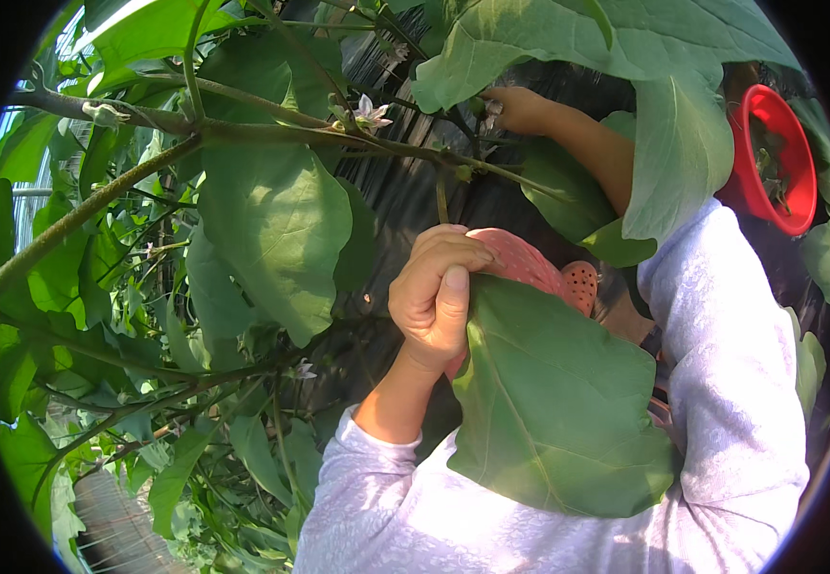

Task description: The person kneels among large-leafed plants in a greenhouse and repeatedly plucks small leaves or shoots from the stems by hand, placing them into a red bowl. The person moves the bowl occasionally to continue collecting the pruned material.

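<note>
My left hand (433, 298) is closed beside the base of a large eggplant leaf (565, 402). The leaf hangs from there over my lap, and its stalk seems to run into my grip. A thin stalk (442, 197) rises above my knuckles to an eggplant branch (400, 148). My right hand (519, 111) reaches forward under the foliage. Its fingertips are at a pale, withered-looking flower (491, 111); a leaf and stems partly hide them, so the grip is unclear. An open pale purple eggplant flower (372, 115) sits on the branch to the left.
A red bucket (806, 172) with plant bits inside stands at the right. Black plastic film (379, 237) covers the ground. Thick eggplant stems (92, 197) and leaves crowd the left. A perforated clog (580, 283) shows beside pink dotted cloth (522, 255).
</note>
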A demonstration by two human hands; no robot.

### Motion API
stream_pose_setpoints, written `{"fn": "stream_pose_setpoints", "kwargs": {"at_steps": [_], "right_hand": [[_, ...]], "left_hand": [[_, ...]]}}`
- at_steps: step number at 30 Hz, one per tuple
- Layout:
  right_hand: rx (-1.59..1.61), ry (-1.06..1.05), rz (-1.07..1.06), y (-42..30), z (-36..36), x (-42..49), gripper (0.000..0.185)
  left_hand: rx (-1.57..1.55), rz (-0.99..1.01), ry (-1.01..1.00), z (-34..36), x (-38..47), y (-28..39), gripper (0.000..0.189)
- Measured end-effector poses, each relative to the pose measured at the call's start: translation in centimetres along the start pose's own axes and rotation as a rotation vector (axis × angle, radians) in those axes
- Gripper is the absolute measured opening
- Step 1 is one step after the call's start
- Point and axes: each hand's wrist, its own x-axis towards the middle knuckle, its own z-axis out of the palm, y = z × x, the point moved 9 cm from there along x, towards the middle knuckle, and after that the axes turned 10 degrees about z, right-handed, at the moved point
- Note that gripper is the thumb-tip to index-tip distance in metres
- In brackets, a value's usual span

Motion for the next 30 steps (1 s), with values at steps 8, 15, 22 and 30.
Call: {"fn": "stream_pose_setpoints", "kwargs": {"at_steps": [8, 15, 22, 30], "right_hand": [[0.329, -0.247, 0.319, -0.4, 2.1, -0.4, 0.032], [0.272, -0.276, 0.329, 0.9, 3.7, -0.1, 0.021], [0.132, -0.145, 0.342, 1.0, -2.7, -3.4, 0.031], [0.577, 0.144, 0.153, -9.8, -15.1, -15.5, 0.03]], "left_hand": [[0.019, -0.016, 0.022, -0.6, -0.1, -0.3, 0.024], [0.016, -0.022, -0.012, -0.4, -0.1, -0.5, 0.032], [-0.351, -0.156, 0.614, -4.4, -1.8, -3.1, 0.03], [0.081, -0.789, 0.159, -4.0, -10.0, -22.0, 0.042]]}}
